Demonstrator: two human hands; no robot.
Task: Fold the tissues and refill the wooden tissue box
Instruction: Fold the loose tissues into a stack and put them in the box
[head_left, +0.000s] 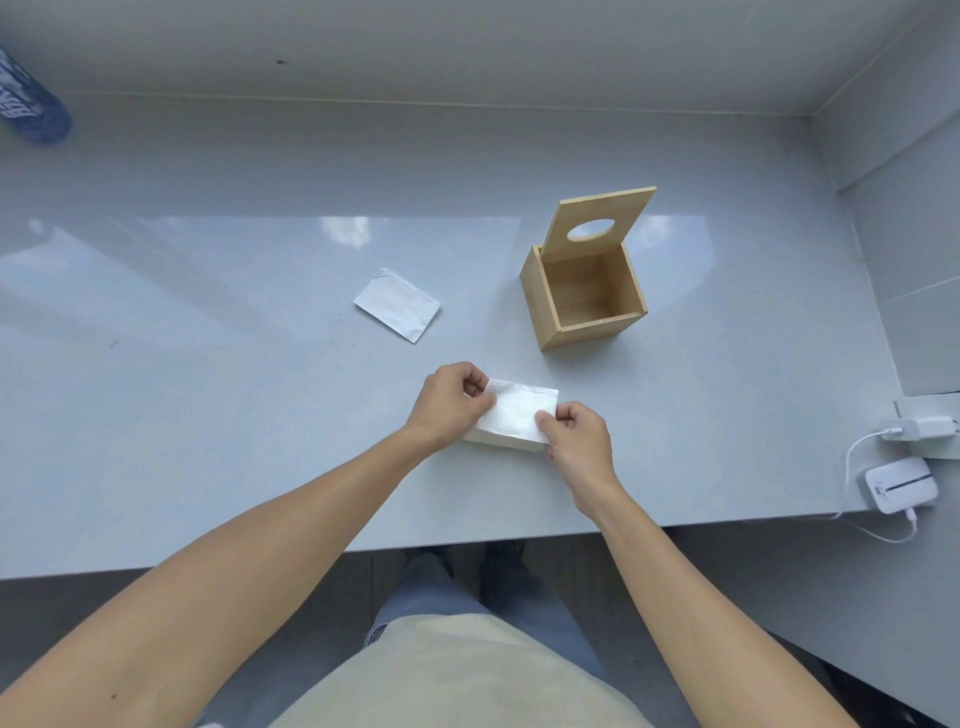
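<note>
Now tissue (514, 413) btwn both hands

Glossy grey counter (208, 415), pale walls (467, 47), window glare.

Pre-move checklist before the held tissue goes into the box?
1. Left hand pinching the tissue: ok.
2. Right hand pinching its other end: ok.
3. Wooden tissue box lid open, tilted back: ok.
4. Box interior empty: ok.
5. Fold finished and flat: cannot tell.
6. Folded tissue on countertop not yet loaded: not ok.
</note>
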